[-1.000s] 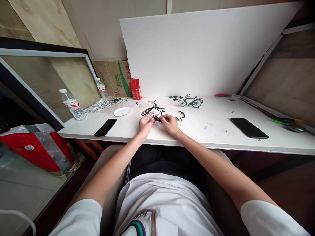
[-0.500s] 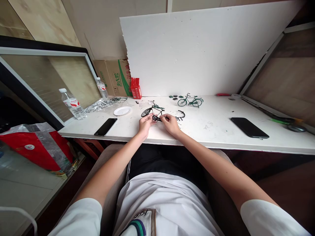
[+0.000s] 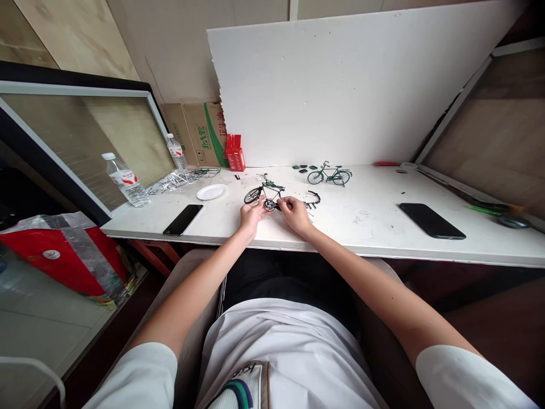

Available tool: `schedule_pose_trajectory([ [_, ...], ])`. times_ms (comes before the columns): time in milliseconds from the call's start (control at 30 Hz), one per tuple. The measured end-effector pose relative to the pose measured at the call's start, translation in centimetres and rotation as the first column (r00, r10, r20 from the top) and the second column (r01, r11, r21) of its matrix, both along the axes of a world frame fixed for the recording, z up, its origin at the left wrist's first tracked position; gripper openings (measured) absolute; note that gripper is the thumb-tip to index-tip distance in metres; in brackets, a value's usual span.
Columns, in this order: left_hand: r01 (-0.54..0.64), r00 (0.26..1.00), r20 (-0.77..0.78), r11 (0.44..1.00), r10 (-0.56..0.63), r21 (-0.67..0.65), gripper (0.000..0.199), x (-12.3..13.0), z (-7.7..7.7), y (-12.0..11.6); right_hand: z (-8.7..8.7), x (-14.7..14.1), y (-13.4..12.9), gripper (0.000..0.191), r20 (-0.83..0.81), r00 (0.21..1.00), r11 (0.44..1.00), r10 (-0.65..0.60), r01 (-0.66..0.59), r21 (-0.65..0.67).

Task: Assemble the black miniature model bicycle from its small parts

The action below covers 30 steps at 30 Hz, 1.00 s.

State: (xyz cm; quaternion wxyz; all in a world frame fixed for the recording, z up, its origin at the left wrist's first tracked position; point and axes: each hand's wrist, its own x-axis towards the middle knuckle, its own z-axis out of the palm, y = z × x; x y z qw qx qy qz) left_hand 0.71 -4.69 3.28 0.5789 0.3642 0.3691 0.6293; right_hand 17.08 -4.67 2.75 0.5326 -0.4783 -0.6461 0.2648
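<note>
Between my hands is a small black model bicycle (image 3: 254, 195), partly built, with one spoked wheel at its left end. My left hand (image 3: 252, 216) grips it low down near the chainring, fingers closed. The fingers of my right hand (image 3: 295, 214) pinch the frame's lower right part; my fingertips hide whatever small part is there. Behind it lie green model parts (image 3: 276, 186). To the right of my right hand is a curved black part (image 3: 314, 197) among thin black pieces. A finished green model bicycle (image 3: 328, 174) stands farther back.
A white plate (image 3: 212, 192) and a phone (image 3: 183, 220) lie to the left, near plastic bottles (image 3: 128, 180) and a clear plastic wrapper (image 3: 169, 180). A red box (image 3: 235, 152) stands at the back. Another dark phone (image 3: 432, 221) lies at the right. A white board (image 3: 340, 85) leans behind.
The fingers of my left hand have shifted slightly at the chainring, which now shows more fully. My right hand keeps nearly the same place.
</note>
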Motion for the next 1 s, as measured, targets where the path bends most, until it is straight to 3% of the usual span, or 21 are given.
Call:
schedule_pose_trajectory([
  [400,-0.063,0.996,0.064,0.998,0.062,0.008,0.023,0.1,-0.3,0.1,-0.2,0.0,0.1,0.047,-0.009,1.000,1.000,-0.006,0.006,0.004],
  [533,-0.091,0.992,0.090,0.994,0.086,0.052,0.032,0.2,-0.8,0.5,-0.1,0.0,0.1,0.047,-0.005,1.000,1.000,-0.006,0.006,0.008],
  [1000,-0.043,0.995,0.088,0.997,0.037,0.066,0.029,0.1,-0.9,0.5,-0.5,0.1,0.4,0.050,-0.028,0.999,1.000,0.021,-0.021,0.004],
])
